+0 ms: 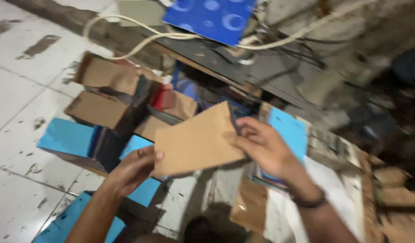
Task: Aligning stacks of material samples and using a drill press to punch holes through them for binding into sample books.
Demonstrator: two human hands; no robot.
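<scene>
Both hands gripping brown card sheet: left hand at lower-left corner, right hand at right edge. Sheet lifted, not yet placed; blue sheets left of it.

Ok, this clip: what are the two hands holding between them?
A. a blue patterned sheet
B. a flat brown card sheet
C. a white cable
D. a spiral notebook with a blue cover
B: the left hand grips the lower left edge and the right hand the right edge of a flat brown card sheet.
</scene>
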